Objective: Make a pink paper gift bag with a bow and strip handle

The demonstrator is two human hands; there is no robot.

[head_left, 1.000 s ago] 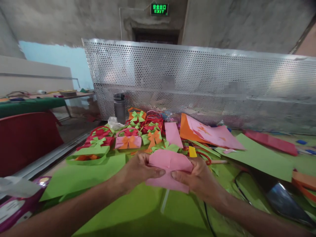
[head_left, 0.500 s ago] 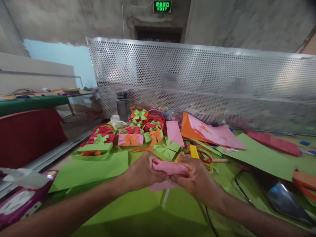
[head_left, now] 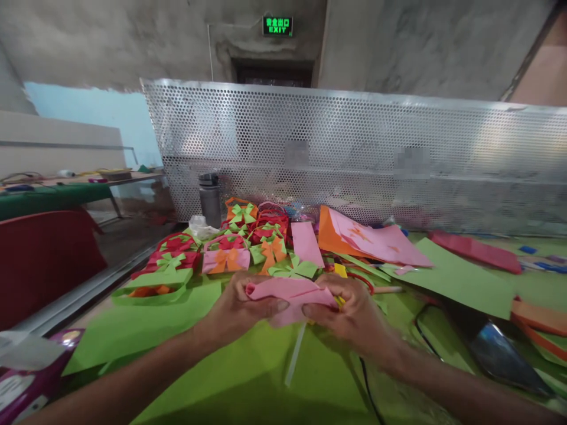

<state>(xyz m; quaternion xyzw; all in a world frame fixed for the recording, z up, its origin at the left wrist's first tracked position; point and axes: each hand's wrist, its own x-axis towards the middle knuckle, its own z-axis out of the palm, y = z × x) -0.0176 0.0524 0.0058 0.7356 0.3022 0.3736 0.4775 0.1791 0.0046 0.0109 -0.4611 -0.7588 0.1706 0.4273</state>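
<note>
A folded piece of pink paper [head_left: 287, 292] is held level above the table between both hands. My left hand [head_left: 241, 304] grips its left end, where the paper curls into a small roll, thumb on the near side. On the right end, my right hand [head_left: 348, 307] is closed with its thumb along the near face. The fingers behind the paper are hidden. Just beyond it lies a green paper bow shape [head_left: 295, 268]. Below the paper, a thin whitish strip [head_left: 296, 354] lies on the green table surface [head_left: 248, 383].
Small paper bags with bows [head_left: 225, 260] stand in a cluster at the back left, near a grey bottle [head_left: 209, 199]. Pink sheets [head_left: 376, 236] and green sheets [head_left: 460, 277] lie to the right. A phone [head_left: 505, 354] rests at the right; a perforated metal panel [head_left: 354, 147] closes the back.
The pink paper was first held spread with its flap upright, then was bunched into a tighter roll with the hands close together. Now the hands are farther apart and the paper is flatter.
</note>
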